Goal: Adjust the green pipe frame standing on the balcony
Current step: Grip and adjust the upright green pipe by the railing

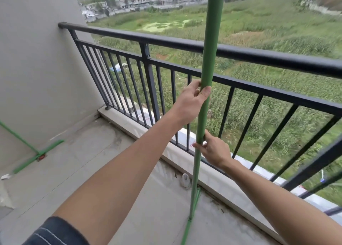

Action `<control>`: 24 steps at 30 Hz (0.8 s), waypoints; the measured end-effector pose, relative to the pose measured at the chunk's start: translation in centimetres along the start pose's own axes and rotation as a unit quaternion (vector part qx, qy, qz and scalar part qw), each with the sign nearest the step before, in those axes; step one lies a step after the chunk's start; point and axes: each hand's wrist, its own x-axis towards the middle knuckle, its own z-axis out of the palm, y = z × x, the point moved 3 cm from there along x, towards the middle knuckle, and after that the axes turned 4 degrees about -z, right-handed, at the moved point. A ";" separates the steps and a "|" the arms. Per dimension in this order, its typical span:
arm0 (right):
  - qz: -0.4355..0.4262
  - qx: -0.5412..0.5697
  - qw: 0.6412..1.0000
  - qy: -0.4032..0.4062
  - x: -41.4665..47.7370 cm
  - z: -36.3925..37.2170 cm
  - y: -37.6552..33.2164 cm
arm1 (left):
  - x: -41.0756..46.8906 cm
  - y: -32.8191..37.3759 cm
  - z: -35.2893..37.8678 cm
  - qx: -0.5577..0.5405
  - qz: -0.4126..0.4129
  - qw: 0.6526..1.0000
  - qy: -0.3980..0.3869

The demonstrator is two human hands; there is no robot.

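Observation:
A green pipe frame's upright post (211, 41) rises in front of me, from a foot (190, 219) on the balcony floor up past the top of the view. My left hand (190, 100) is wrapped around the post at rail height. Lower down, my right hand (212, 148) grips the same post from the right, where the thick upper tube meets a thinner lower tube. A second green foot (37, 158) with a slanted leg and a small red wheel stands at the left wall.
A black metal railing (240, 54) runs just behind the post, set on a low concrete kerb (148, 132). A grey wall (37, 69) closes the left side. A small white drain fitting (185, 180) sits by the kerb. Fields and houses lie beyond.

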 end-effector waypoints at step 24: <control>0.151 0.380 0.893 -0.189 -16.0 17.3 -22.4 | -50.2 -29.9 -28.8 -0.157 -0.411 0.819 0.369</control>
